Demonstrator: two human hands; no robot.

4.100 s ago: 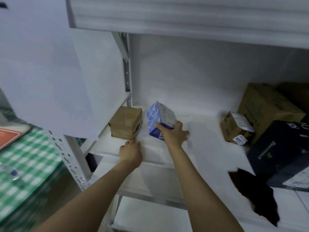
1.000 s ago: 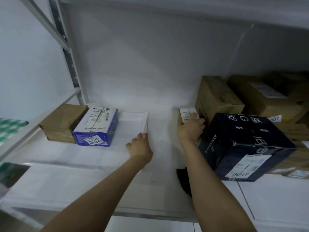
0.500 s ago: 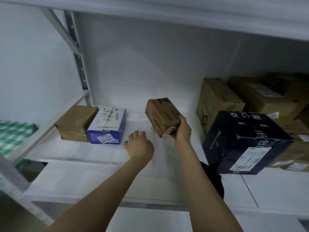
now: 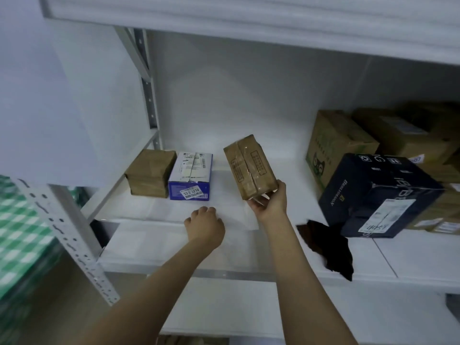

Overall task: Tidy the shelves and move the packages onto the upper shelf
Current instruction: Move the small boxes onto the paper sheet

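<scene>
My right hand grips a small brown taped carton by its lower end and holds it tilted above the white shelf. My left hand rests on the shelf in front, its fingers curled under and holding nothing. At the shelf's left end a brown box and a blue box with a white label stand side by side. The carton hangs just right of the blue box, apart from it.
On the right stand a large dark navy box, a brown carton with green print and several more cartons behind. A black cloth lies at the shelf's front. A perforated metal upright stands at left, with another shelf board overhead.
My right hand picked the small brown carton from beside the right-hand boxes and carried it leftward, toward the blue box. My left hand stayed on the shelf and its fingers curled.
</scene>
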